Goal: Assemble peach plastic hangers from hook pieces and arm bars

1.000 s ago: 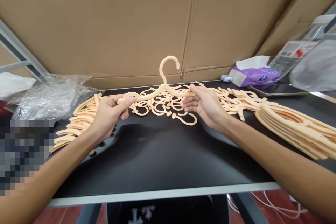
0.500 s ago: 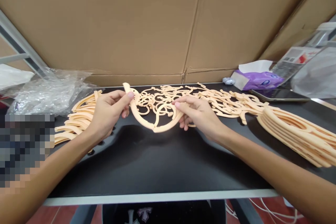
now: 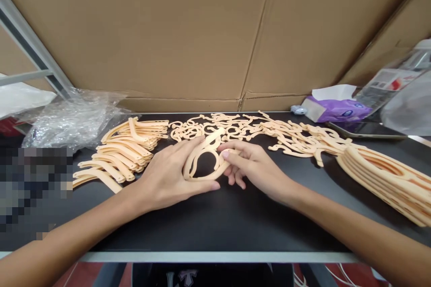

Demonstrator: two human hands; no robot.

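A peach plastic hanger (image 3: 206, 161), folded into a compact loop, lies on the black table (image 3: 215, 219) between my hands. My left hand (image 3: 171, 177) rests flat over its left side, fingers stretched out against it. My right hand (image 3: 249, 168) pinches its right side with thumb and fingers. Behind them lies a scatter of loose peach hooks (image 3: 256, 130). A pile of curved hanger arms (image 3: 121, 150) sits to the left of my left hand.
A stack of folded hangers (image 3: 387, 172) lies at the right. A crumpled clear plastic bag (image 3: 74, 119) sits at the back left. A purple tissue pack (image 3: 333, 107) and a phone (image 3: 367, 129) are at the back right. A cardboard wall (image 3: 202, 31) stands behind the table.
The hanger, held up open with its hook upward a second ago, has been folded together and lowered onto the table. My left hand went from pinching its end to lying flat on it.
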